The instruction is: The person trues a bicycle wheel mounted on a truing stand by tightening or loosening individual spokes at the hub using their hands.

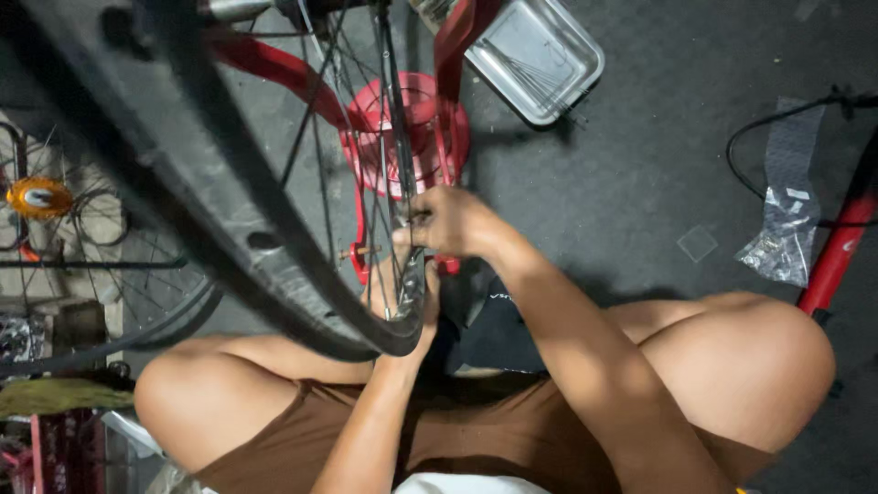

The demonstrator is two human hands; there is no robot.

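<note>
A black bicycle wheel rim (pixel 229 220) with thin steel spokes (pixel 389 155) stands in a red truing stand (pixel 402 137) right in front of me, filling the upper left. My right hand (pixel 453 221) is closed on a small tool at a spoke near the rim's lower edge. My left hand (pixel 402 302) reaches up from below and grips the rim; the rim partly hides it. My bare knees and brown shorts sit below.
A metal tray (pixel 540 55) lies on the dark floor behind the stand. A second spoked wheel with an orange hub (pixel 38 197) leans at left. A clear plastic bag (pixel 786 220) and a red frame tube (pixel 837 252) lie at right.
</note>
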